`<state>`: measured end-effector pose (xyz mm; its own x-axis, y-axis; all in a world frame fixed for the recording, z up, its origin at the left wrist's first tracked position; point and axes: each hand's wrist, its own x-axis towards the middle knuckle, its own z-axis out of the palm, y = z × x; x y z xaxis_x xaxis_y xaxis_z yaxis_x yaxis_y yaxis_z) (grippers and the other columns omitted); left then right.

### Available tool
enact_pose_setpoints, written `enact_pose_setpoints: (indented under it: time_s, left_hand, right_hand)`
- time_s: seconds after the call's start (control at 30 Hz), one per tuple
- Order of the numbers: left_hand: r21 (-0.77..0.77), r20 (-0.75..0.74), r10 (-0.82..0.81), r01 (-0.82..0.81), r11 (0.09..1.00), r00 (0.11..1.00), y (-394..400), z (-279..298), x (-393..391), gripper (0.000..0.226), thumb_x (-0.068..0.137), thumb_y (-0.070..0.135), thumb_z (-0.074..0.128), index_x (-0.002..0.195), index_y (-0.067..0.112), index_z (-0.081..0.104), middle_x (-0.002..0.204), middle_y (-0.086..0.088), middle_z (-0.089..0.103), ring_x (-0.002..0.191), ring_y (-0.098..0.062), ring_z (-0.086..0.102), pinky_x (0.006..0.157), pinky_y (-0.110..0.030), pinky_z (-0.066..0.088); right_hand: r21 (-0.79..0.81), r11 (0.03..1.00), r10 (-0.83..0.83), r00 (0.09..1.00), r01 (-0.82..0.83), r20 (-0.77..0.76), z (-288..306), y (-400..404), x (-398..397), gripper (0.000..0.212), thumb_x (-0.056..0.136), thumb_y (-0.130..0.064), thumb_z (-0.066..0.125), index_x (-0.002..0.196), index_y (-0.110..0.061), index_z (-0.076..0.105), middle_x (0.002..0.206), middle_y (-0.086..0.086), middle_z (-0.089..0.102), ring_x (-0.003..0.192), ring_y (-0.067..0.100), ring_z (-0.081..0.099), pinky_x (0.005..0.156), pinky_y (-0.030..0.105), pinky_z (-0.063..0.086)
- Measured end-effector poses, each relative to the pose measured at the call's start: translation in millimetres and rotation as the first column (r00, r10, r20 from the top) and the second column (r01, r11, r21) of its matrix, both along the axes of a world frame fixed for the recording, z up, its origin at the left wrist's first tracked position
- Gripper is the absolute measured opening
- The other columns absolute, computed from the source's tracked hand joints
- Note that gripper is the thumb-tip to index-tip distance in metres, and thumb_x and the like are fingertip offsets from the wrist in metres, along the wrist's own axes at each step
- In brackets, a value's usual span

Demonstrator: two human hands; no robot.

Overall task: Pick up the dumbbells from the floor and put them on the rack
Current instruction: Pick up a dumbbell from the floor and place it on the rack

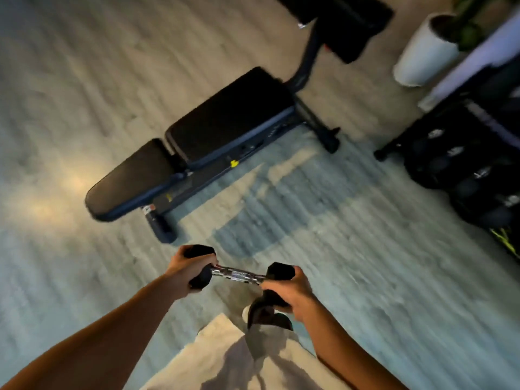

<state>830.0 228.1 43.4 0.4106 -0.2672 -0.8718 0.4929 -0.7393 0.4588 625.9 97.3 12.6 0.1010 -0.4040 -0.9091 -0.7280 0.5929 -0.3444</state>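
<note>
A black dumbbell with a chrome handle hangs level above the floor in front of my legs. My left hand grips its left head from outside. My right hand grips its right head the same way. The bare handle shows between my hands. The dumbbell rack, dark and loaded with several black dumbbells, stands at the right edge of the view, ahead and to the right of my hands. The picture is blurred by motion.
A black weight bench on a dark blue frame lies across the floor straight ahead. A white planter with a green plant stands at the back right. Light wood floor lies between me and the rack.
</note>
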Motion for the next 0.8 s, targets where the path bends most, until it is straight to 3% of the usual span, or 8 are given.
enact_pose_setpoints:
  time_s: [0.1,0.17,0.3,0.37,0.5,0.6,0.7,0.8]
  left_hand:
    - [-0.004,0.055,-0.1,0.1,0.995,0.994,-60,19,-17,0.015,0.066,0.011,0.074,0.062,0.011,0.06,0.052,-0.01,0.037,0.042,-0.018,0.038,0.047,-0.025,0.034]
    - [-0.05,0.058,-0.163,0.166,0.985,0.985,-96,27,-28,0.015,0.073,0.004,0.071,0.064,0.008,0.06,0.06,-0.014,0.034,0.041,-0.016,0.035,0.046,-0.024,0.03]
    - [-0.057,0.045,-0.292,0.294,0.954,0.955,-168,37,-53,0.013,0.072,0.006,0.069,0.068,0.013,0.058,0.062,-0.014,0.037,0.04,-0.016,0.038,0.05,-0.025,0.031]
    - [-0.054,0.025,-0.334,0.335,0.941,0.942,-207,37,-63,0.015,0.065,0.011,0.073,0.071,0.013,0.059,0.058,-0.011,0.04,0.041,-0.016,0.04,0.051,-0.023,0.034]
    - [0.004,0.03,-0.415,0.415,0.91,0.909,-296,0,-74,0.065,0.038,0.023,0.09,0.096,0.01,0.064,0.075,-0.018,0.061,0.057,-0.029,0.059,0.05,-0.037,0.05]
    - [0.0,0.05,-0.466,0.466,0.885,0.884,-383,23,-111,0.061,0.049,0.018,0.091,0.103,0.02,0.062,0.092,-0.018,0.067,0.072,-0.034,0.065,0.051,-0.039,0.055]
    - [-0.033,0.052,-0.538,0.54,0.841,0.841,-464,26,-138,0.046,0.07,0.01,0.085,0.106,0.016,0.057,0.085,-0.015,0.063,0.065,-0.027,0.06,0.05,-0.029,0.051]
    - [-0.049,-0.008,-0.671,0.67,0.741,0.741,-546,22,-154,0.057,0.057,0.015,0.088,0.107,0.006,0.062,0.074,-0.019,0.058,0.056,-0.027,0.055,0.049,-0.033,0.049]
  right_hand:
    - [-0.035,0.999,-0.017,0.999,0.018,0.043,-18,-38,-37,0.047,0.043,-0.036,0.083,0.085,-0.021,0.07,0.075,0.008,0.074,0.069,0.027,0.074,0.055,0.034,0.059]
    - [-0.044,0.998,-0.049,0.997,0.051,0.06,-8,-61,-52,0.048,0.045,-0.037,0.085,0.086,-0.021,0.066,0.077,0.008,0.071,0.066,0.028,0.07,0.055,0.032,0.053]
    - [-0.037,0.986,-0.154,0.977,0.161,0.144,31,-105,-80,0.023,0.047,-0.024,0.082,0.056,-0.015,0.062,0.054,0.012,0.055,0.051,0.025,0.056,0.054,0.03,0.045]
    - [-0.046,0.966,-0.244,0.956,0.254,0.162,46,-128,-97,0.022,0.056,-0.019,0.084,0.057,-0.016,0.062,0.054,0.012,0.052,0.049,0.024,0.053,0.051,0.027,0.043]
    - [-0.034,0.914,-0.392,0.9,0.405,0.19,48,-178,-126,0.016,0.055,-0.017,0.077,0.062,-0.011,0.063,0.057,0.017,0.048,0.046,0.023,0.047,0.047,0.027,0.039]
    - [-0.027,0.859,-0.497,0.845,0.512,0.197,40,-230,-145,0.021,0.052,-0.014,0.079,0.062,-0.009,0.061,0.058,0.019,0.046,0.044,0.023,0.047,0.046,0.026,0.038]
    - [-0.055,0.802,-0.583,0.799,0.595,0.15,42,-286,-163,0.025,0.043,-0.023,0.08,0.058,-0.014,0.063,0.057,0.017,0.051,0.05,0.025,0.049,0.048,0.028,0.038]
    - [-0.106,0.721,-0.668,0.727,0.685,0.159,59,-341,-180,0.021,0.046,-0.022,0.078,0.057,-0.012,0.063,0.054,0.015,0.053,0.043,0.023,0.05,0.045,0.026,0.037]
